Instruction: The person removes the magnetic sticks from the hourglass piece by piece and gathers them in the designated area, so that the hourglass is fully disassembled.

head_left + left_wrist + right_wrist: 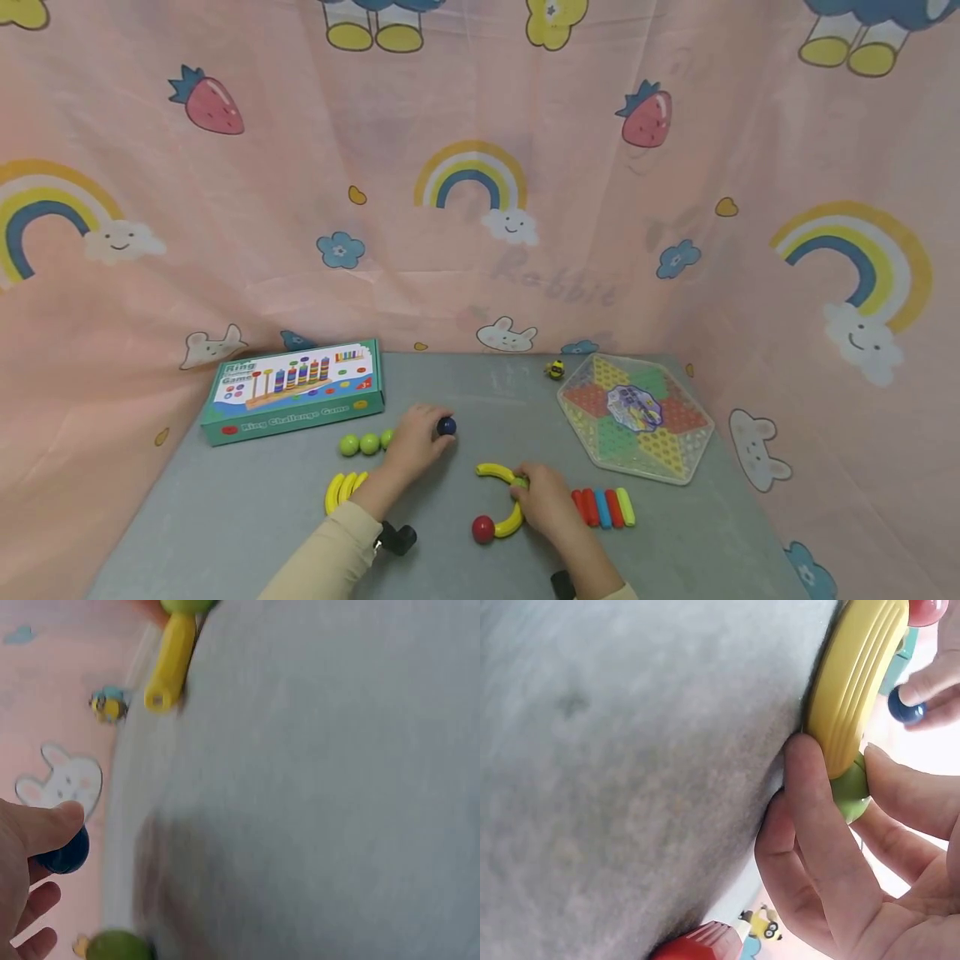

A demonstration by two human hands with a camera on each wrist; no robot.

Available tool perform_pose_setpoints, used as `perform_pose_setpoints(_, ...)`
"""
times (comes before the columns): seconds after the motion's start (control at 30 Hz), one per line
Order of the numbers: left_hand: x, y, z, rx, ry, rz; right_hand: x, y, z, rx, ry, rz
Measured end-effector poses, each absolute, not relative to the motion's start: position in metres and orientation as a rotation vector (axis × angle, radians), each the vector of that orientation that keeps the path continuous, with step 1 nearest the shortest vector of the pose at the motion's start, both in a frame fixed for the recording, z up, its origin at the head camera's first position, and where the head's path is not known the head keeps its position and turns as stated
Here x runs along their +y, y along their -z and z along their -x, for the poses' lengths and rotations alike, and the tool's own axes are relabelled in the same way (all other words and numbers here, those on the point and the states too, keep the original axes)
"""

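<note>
Above the grey table, my left hand (417, 439) pinches a dark blue ball (447, 426) between thumb and finger; the left wrist view shows the ball (67, 853) under the thumb. My right hand (547, 497) pinches a green ball (850, 793) that sits between two curved yellow rods (495, 471). At the near end of the lower rod (510, 523) is a red ball (483, 529), so the pieces form an open arc. Several green balls (348, 445) lie in a row, partly hidden by my left hand. Several curved yellow rods (336, 493) lie beside my left wrist.
A green Ring Challenge Game box (300, 417) lies at the back left. Back right is a hexagonal game board (637, 417), with a small bee figure (555, 370) by its corner. Short red, blue and yellow rods (603, 508) line up right of my right hand.
</note>
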State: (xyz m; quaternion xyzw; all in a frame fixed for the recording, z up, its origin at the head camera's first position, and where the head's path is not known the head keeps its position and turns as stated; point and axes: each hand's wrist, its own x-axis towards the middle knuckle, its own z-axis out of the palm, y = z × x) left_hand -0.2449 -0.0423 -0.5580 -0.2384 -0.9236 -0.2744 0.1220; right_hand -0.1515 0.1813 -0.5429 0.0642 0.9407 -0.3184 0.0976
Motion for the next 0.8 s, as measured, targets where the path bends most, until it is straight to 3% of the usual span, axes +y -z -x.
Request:
perform_pose_setpoints(0.3,-0.061,0.565,0.258,-2.77,0.798,0.678,0.18,0.544,0.152,2.773,0.936,-0.219)
perform_pose_setpoints(0.8,-0.065,0.558,0.25,-2.867,0.792,0.694,0.18,0.545,0.152,2.773,0.942,-0.203)
